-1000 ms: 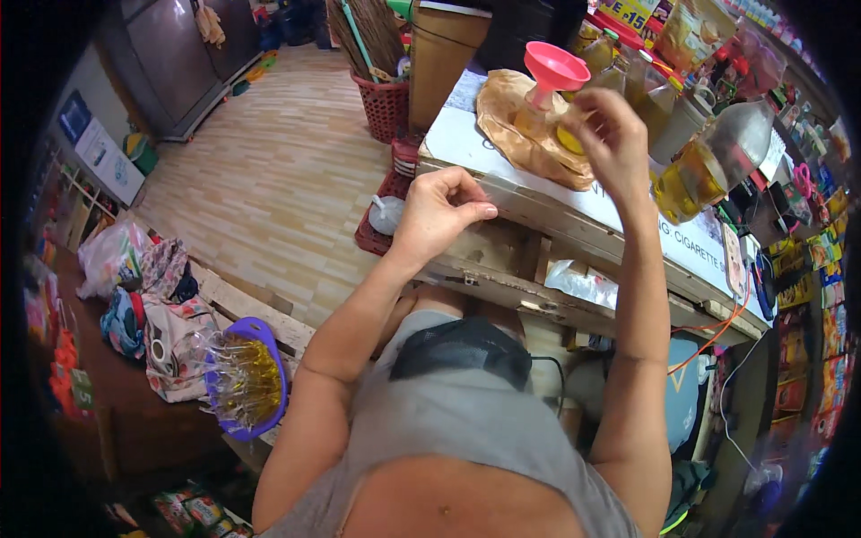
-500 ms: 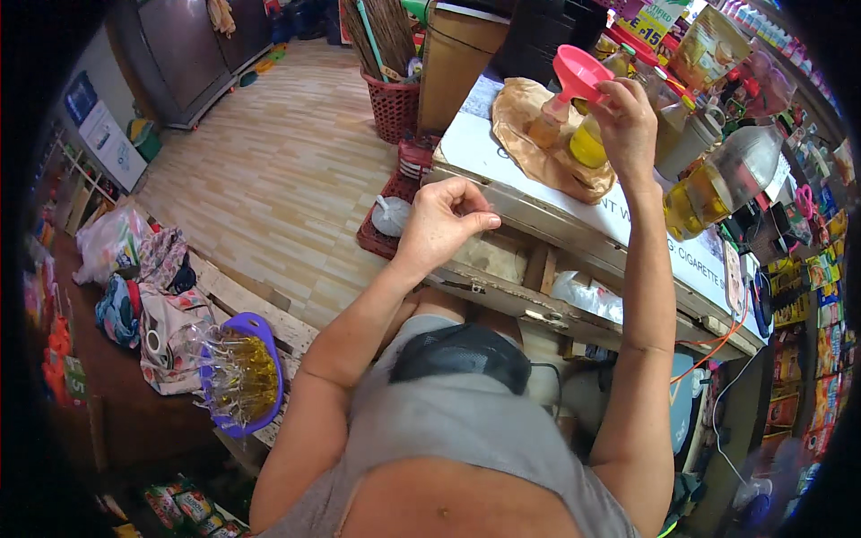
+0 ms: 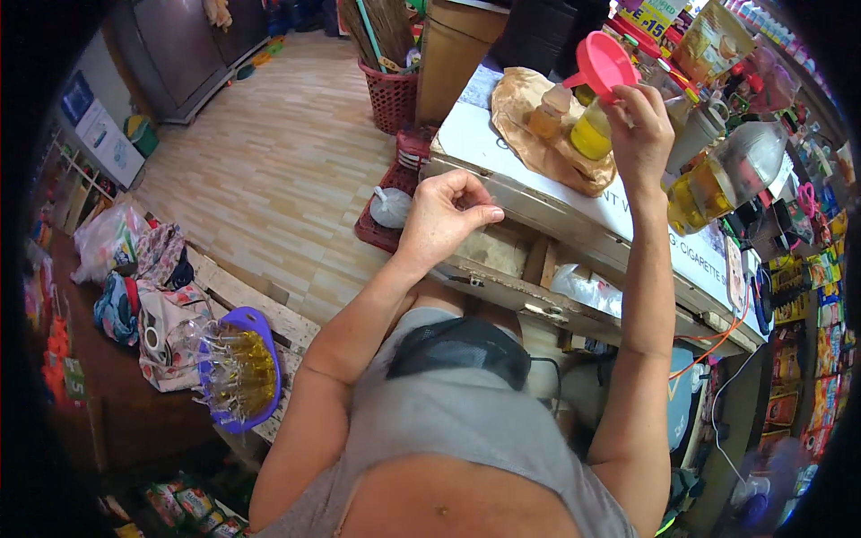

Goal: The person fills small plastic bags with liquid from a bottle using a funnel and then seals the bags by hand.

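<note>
- We count two bare hands, both belonging to one person, reaching forward from the lower edge.
- The right hand [image 3: 641, 130] has its fingers clamped on the rim of one pink funnel [image 3: 607, 65].
- We see that funnel raised over the bench [image 3: 471, 134], tipped sideways, its spout pointing left, just above the small amber container; whether the two touch we cannot tell.
- The left hand [image 3: 446, 215] is near the bench's front edge, thumb and fingertips together; we cannot tell whether anything thin lies between them.
- On the bench we find one crumpled sheet of brown paper [image 3: 513, 100], with two small containers on it: one amber container [image 3: 547, 121] and, just right of it, one yellow container [image 3: 590, 136].
- To the right of the right forearm we note one large clear bottle [image 3: 708, 193], tilted, partly filled with yellow liquid.
- Below the benchtop, one open drawer [image 3: 493, 251] holds a whitish plastic bag [image 3: 583, 289].
- To the left we see one purple basket [image 3: 273, 363] of small clear bags [image 3: 240, 372] with yellow contents, too overlapped for us to count.
</note>
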A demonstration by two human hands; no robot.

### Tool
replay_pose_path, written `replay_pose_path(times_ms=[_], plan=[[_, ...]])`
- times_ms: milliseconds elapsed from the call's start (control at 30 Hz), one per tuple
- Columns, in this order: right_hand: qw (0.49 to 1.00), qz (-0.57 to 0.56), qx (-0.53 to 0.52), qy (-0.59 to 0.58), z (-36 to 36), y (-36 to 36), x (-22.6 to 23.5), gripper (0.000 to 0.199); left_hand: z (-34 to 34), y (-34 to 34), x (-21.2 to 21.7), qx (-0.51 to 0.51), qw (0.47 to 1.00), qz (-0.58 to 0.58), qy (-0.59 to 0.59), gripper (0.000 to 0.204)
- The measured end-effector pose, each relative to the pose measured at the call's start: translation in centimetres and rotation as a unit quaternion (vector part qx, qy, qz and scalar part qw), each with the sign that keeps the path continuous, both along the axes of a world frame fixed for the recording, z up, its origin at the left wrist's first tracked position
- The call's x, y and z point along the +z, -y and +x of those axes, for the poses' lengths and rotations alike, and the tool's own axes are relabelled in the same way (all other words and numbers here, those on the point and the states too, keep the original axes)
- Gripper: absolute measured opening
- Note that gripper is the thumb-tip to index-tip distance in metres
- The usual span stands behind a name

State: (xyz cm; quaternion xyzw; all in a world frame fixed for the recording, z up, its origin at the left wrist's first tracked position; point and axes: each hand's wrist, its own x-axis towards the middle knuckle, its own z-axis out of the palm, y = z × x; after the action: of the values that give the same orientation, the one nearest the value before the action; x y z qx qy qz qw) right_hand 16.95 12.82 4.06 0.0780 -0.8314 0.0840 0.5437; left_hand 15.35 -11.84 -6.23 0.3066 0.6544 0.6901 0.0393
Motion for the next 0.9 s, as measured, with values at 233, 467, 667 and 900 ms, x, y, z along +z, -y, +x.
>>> replay_pose_path(times_ms=[233,467,667,900], plan=[[0.954,-0.262,0.145,-0.011,5.1,2.6,-1.8,0.017,0.0,0.1,-0.1,0.002,1.0,0.016,0.009,0.015],[0.872,-0.41,0.264,0.049,9.7,5.8,-4.7,0.021,0.1,-0.4,0.0,-0.008,0.999,0.032,0.009,0.013],[0.881,-0.385,0.266,0.062,9.9,5.3,-5.4,0.022,0.8,-0.9,0.3,-0.001,1.0,0.013,-0.006,0.012],[0.901,-0.345,0.248,0.087,9.9,5.1,-5.8,0.02,1.1,-1.0,0.3,-0.005,1.0,-0.003,-0.012,0.012]])
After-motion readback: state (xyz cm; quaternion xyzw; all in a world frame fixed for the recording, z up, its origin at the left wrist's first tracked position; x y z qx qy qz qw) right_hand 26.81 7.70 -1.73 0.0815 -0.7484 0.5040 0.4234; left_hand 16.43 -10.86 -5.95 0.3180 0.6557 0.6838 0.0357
